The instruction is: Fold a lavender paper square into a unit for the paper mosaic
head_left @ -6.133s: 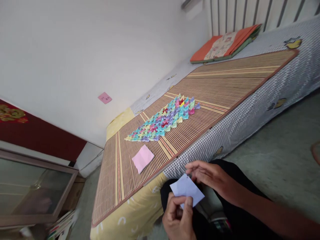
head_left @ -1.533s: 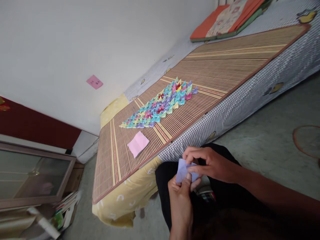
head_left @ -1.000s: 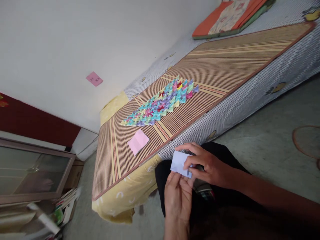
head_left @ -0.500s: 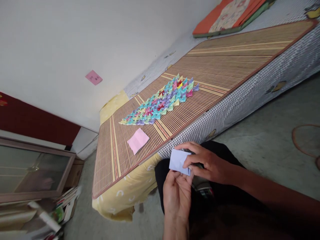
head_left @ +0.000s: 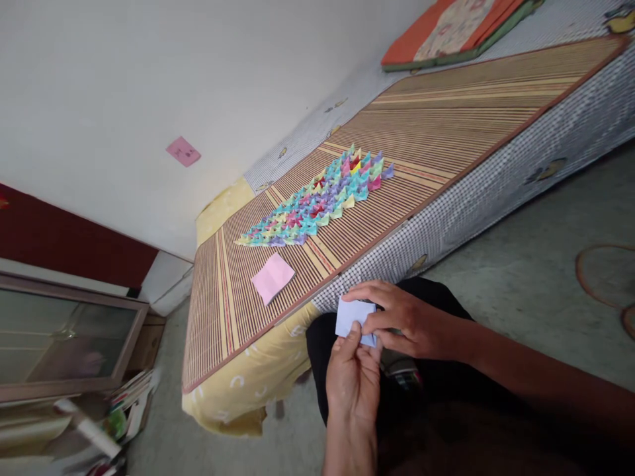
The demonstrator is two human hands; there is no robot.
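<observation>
A small folded square of pale lilac paper point(head_left: 348, 316) is held between both hands, above my lap. My left hand point(head_left: 353, 370) supports it from below, with the thumb pressed on its face and the fingers behind. My right hand point(head_left: 404, 320) grips its right side, one finger along the top edge and others on the lower right corner. On the bed mat in front, several folded paper pieces point(head_left: 317, 201) in many colours stand in close rows. A pink paper sheet point(head_left: 273, 278) with light creases lies on the mat nearer to me.
The striped bamboo mat point(head_left: 213, 317) covers the bed, and a folded orange and green quilt point(head_left: 446, 36) lies at its far end. A pink note point(head_left: 183, 151) is on the wall. At the left stand a glass-fronted cabinet point(head_left: 119, 370) and clutter on the floor.
My left thumb has moved from the paper's lower edge up onto its face. My right hand has stayed in nearly the same place on the paper.
</observation>
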